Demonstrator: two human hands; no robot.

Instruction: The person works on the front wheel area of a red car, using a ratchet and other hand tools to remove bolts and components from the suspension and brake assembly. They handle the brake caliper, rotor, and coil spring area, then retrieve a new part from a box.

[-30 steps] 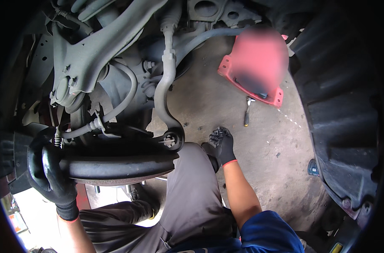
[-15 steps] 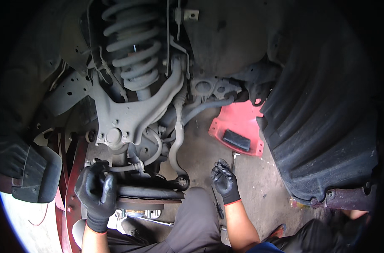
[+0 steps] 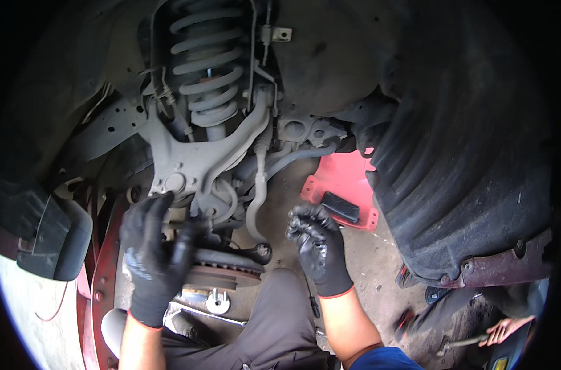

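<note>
My left hand (image 3: 154, 259), in a black glove, is open and blurred, its fingers spread beside the brake disc (image 3: 231, 274) and just below the grey suspension arm (image 3: 200, 154). My right hand (image 3: 318, 253), also gloved, is closed with curled fingertips; whatever they may hold is too small to make out. It is right of the curved steering rod (image 3: 256, 209) and in front of a pink plastic panel (image 3: 348, 176), on which lies a black rectangular object (image 3: 340, 207). The wheel hub (image 3: 217, 301) shows below the disc.
A coil spring (image 3: 206, 55) rises above the arm. Dark wheel-well lining (image 3: 453, 185) fills the right, a mudguard (image 3: 55, 240) and red metal frame (image 3: 101, 277) the left. At lower right another person's hand (image 3: 498, 333) grips a metal tool.
The view has tilted up to the spring. My left hand has come away from the disc and opened its fingers. My right hand has risen. The other person's hand has come into clearer view.
</note>
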